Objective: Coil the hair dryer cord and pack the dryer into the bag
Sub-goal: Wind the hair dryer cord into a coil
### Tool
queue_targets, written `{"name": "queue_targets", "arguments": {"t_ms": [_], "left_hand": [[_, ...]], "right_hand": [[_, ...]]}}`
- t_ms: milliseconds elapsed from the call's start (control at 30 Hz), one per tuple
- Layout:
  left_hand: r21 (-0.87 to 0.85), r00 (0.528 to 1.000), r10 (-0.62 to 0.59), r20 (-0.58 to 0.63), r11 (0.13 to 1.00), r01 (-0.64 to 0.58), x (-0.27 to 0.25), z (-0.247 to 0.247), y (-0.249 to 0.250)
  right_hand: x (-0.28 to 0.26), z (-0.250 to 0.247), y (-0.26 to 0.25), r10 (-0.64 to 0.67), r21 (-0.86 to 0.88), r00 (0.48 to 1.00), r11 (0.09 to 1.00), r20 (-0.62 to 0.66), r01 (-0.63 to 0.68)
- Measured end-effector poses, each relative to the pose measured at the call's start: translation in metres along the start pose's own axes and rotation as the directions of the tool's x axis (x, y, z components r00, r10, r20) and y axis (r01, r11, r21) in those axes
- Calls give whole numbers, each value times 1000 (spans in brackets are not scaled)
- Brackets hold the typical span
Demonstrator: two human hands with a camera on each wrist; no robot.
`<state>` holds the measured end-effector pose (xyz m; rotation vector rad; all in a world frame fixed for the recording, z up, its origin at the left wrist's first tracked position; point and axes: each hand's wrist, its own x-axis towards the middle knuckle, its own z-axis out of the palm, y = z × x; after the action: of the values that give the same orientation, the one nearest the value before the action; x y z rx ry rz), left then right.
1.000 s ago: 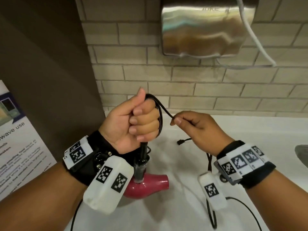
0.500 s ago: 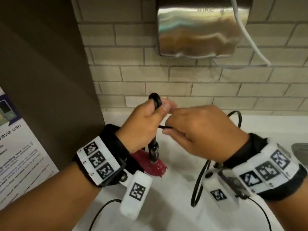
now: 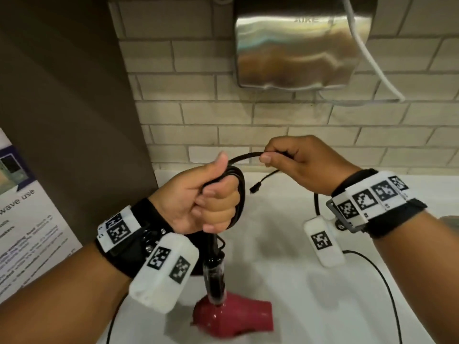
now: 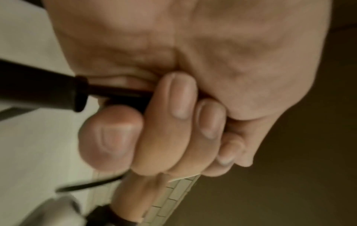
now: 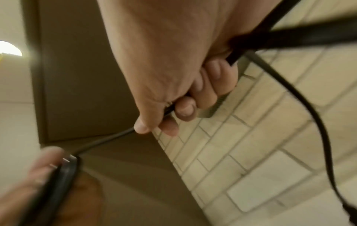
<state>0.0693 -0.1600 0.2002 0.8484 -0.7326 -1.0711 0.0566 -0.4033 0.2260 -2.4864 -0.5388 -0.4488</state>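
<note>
1. Two hands work above a white counter [image 3: 323, 306] that meets a wall of pale brick tiles [image 3: 198, 115]
2. Left hand [image 3: 203, 197]: clenched in a fist around the black handle [image 3: 214, 276] of the hair dryer and around several loops of black cord [image 3: 238, 194] gathered at the top of the fist; thumb raised alongside the loops
3. Hair dryer [image 3: 236, 316]: hangs below the left fist, handle upward, its red body just over the counter; whether it touches the counter cannot be told
4. Right hand [image 3: 300, 162]: pinches the cord between thumb and forefinger, with the other fingers curled around it, to the right of the left fist and slightly higher
5. Cord run: arcs from the loops on the left fist across to the right-hand pinch, passes through the right palm, and trails down behind the right wrist; a short free end with a small black tip [image 3: 254, 189] hangs between the two hands
6. Surroundings: a steel hand dryer [image 3: 298, 43] is mounted on the wall above the hands, with a white cable [image 3: 372, 63] beside it; a printed notice [image 3: 22, 234] is fixed to the dark panel on the left
7. Bag: not visible in any view
</note>
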Motion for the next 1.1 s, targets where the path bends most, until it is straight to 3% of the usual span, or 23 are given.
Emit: {"name": "queue_targets", "arguments": {"t_ms": [100,267,333,467,567,667,700,767,833,933,1000,1100], "left_hand": [[-190,987,144,76,974,-127,-5,0,6],[-187,941,321,-108,923,-336,-4,-5,9],[-165,905,384,-181,896,-413,-2,-9,9],[-6,790,531,-307,829,-560,3,-15,18],[240,728,564,-391,825,-511,7,-18,23],[595,687,556,-468,773,-220,12,-7,10],[723,686,561,-463,687,-74,13,-2,5],[854,749,513,-419,502,133,18,8,-3],[858,827,383,-411,469,209,22,15,-7],[801,893,184,-411,540,258,24,19,-9],[696,927,102,-360,692,194,24,18,-11],[388,972,19,-236,919,76,20,14,-7]], "right_hand": [[-13,20,20,68,-10,997,998,33,-68],[-37,44,17,99,-104,992,990,84,-90],[-42,49,9,44,-186,995,982,87,-27],[-56,53,-6,-75,-312,989,943,129,112],[-64,44,-23,-158,-349,979,917,130,194],[-59,17,-37,-239,-439,968,864,72,246],[-56,6,-41,-262,-468,964,847,51,254],[-49,-13,-48,-310,-520,950,807,32,280],[-40,-28,-53,-341,-535,939,786,44,311],[-23,-41,-50,-322,-482,945,819,60,310],[-12,-44,-39,-288,-408,957,872,23,272],[-2,-38,-17,-157,-273,987,952,-36,142]]}}
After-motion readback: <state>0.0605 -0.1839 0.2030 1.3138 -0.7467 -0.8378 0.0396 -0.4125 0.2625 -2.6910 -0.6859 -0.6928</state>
